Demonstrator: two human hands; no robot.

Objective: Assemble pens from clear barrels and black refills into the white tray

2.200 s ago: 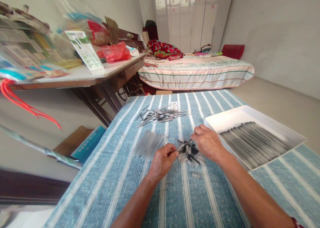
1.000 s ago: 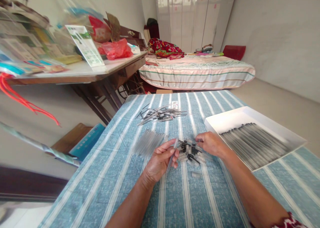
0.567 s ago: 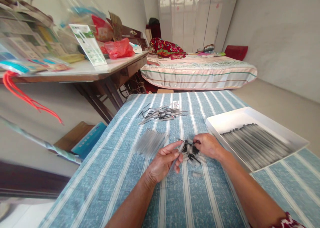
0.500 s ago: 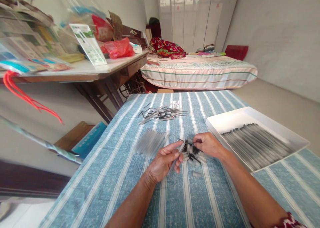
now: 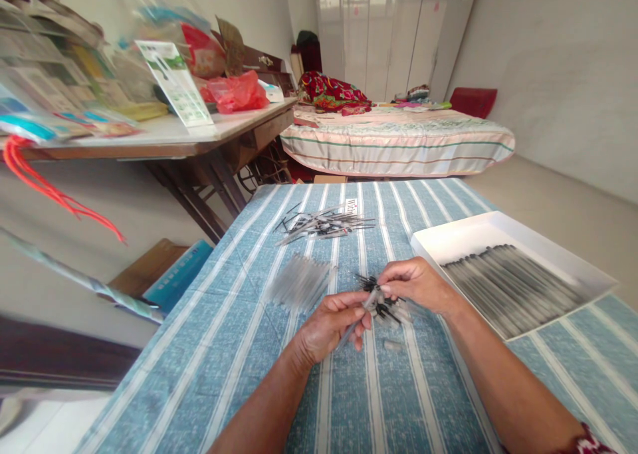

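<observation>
My left hand [image 5: 323, 328] is closed around a translucent pen barrel [image 5: 350, 331], which slants up to the right. At the barrel's upper end, the fingertips of my right hand [image 5: 417, 284] pinch together; whatever they hold is too small to make out. Beneath both hands lies a pile of small black and clear pen parts [image 5: 387, 312], partly covered by the fingers. A clear cap-like piece [image 5: 393, 345] lies just in front of that pile. Left of it, several clear pen barrels [image 5: 298, 282] lie side by side.
Thin dark and grey pen refills [image 5: 326, 223] are heaped farther back on the striped tablecloth [image 5: 239, 347]. A white box [image 5: 451, 231] on the right contains a row of grey pens [image 5: 513, 288]. A cluttered desk [image 5: 174, 145] stands left, a bed [image 5: 399, 145] beyond.
My right hand has come left from the parts pile to the barrel's upper end. The left hand still grips the barrel, nearly in the same place.
</observation>
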